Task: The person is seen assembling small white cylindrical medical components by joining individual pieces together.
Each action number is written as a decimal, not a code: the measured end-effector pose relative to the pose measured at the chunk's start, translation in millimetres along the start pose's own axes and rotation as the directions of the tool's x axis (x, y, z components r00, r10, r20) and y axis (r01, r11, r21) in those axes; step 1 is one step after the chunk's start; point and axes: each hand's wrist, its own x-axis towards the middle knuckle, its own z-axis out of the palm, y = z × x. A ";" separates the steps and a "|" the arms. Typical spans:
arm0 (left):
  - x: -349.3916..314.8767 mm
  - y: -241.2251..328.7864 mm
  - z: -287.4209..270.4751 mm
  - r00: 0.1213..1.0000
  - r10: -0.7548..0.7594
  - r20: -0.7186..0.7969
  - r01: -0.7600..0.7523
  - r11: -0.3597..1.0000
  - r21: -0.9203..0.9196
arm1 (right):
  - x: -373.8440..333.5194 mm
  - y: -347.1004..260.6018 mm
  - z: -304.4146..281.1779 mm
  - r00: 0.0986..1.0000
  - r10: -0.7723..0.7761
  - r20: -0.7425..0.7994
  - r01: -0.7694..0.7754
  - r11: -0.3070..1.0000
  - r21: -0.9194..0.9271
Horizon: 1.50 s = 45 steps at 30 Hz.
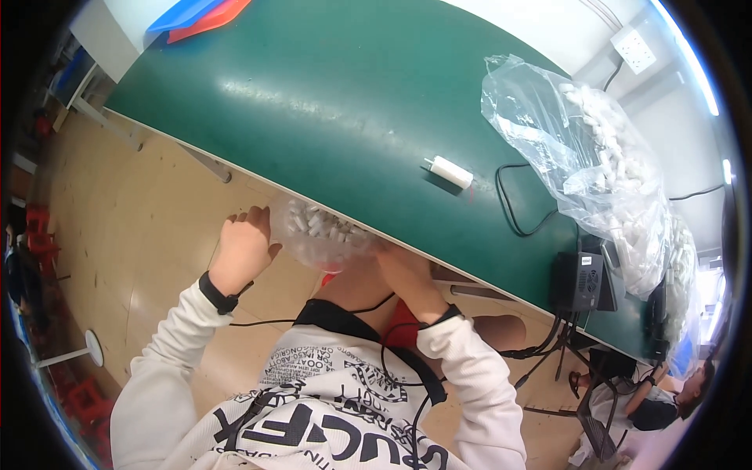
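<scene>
Both hands, left hand (241,249) cupped with curled fingers and right hand (401,270) gripping underneath, hold a small crinkly clear bag (321,232) of little white cylinders just below the green table (329,102) edge, looking only partly filled, while one glossy white tube (450,171) lies on top near the huge stuffed plastic sack (603,172).

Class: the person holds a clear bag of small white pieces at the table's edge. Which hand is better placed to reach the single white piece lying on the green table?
Probably the right hand. It grips the clear bag on the side nearer the white piece; the left hand is farther away.
</scene>
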 end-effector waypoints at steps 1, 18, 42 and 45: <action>-6.6 -2.0 1.1 1.000 -0.021 -0.011 0.021 1.000 -0.012 | 1.3 0.0 -19.6 0.991 0.123 -0.048 -0.109 0.969 0.220; 3.8 17.2 0.2 0.998 -0.067 0.008 0.068 0.988 -0.138 | 53.6 57.1 -199.6 0.985 -0.030 -0.169 0.046 0.995 0.089; 4.4 11.3 -10.6 0.856 0.511 -0.082 -0.515 0.829 -0.217 | 24.1 -60.4 -97.0 0.974 -0.168 0.153 0.075 0.874 0.481; 10.2 15.0 -31.7 0.839 0.539 0.072 -0.519 0.833 -0.195 | 11.8 -35.2 -151.3 0.916 -0.236 0.325 0.011 0.823 0.568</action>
